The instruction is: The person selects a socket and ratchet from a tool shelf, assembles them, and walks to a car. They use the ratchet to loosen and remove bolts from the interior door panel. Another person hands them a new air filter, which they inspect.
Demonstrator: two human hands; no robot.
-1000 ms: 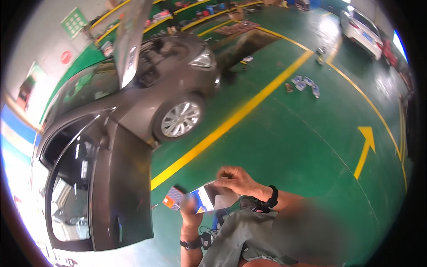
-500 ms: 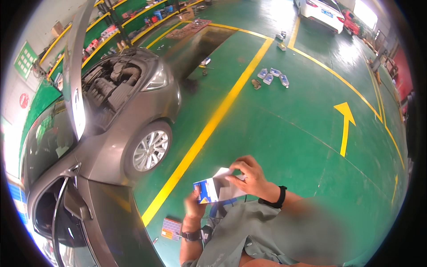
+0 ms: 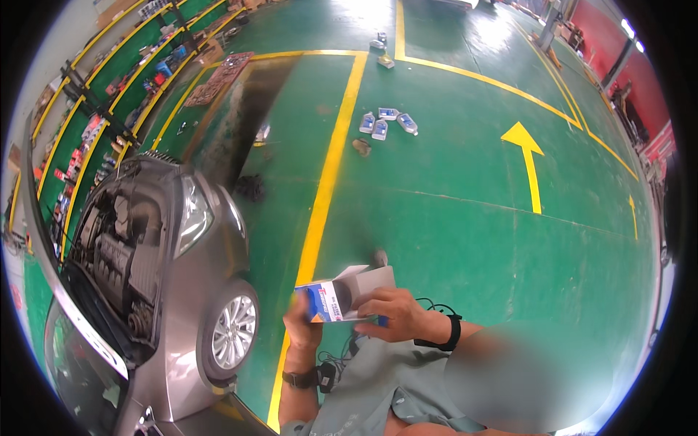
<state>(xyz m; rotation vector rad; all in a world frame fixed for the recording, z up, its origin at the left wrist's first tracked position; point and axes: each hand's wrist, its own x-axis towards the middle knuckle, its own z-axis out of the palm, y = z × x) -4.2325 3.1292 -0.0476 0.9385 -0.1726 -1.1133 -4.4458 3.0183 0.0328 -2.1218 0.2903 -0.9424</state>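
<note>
In front of my body my left hand point(image 3: 303, 323) is closed around the printed end of a small blue-and-white cardboard box point(image 3: 331, 304). The box's top stands open, with flaps raised on its far and right sides. A dark round shape shows inside, too shadowed to name. My right hand point(image 3: 396, 314) lies at the box's right side, fingers bent and pressed against the edge of the opening. Its thumb is partly hidden below.
A grey-brown car point(image 3: 193, 305) with its hood up stands close on my left. Several plastic bottles point(image 3: 379, 129) lie on the green floor point(image 3: 436, 240) ahead. Shelves point(image 3: 109, 109) line the far left wall. Black cables point(image 3: 334, 361) hang by my left forearm.
My right hand has let go of the raised flap and moved down to the box's near right edge. The view has swung right and forward, showing more of the bay.
</note>
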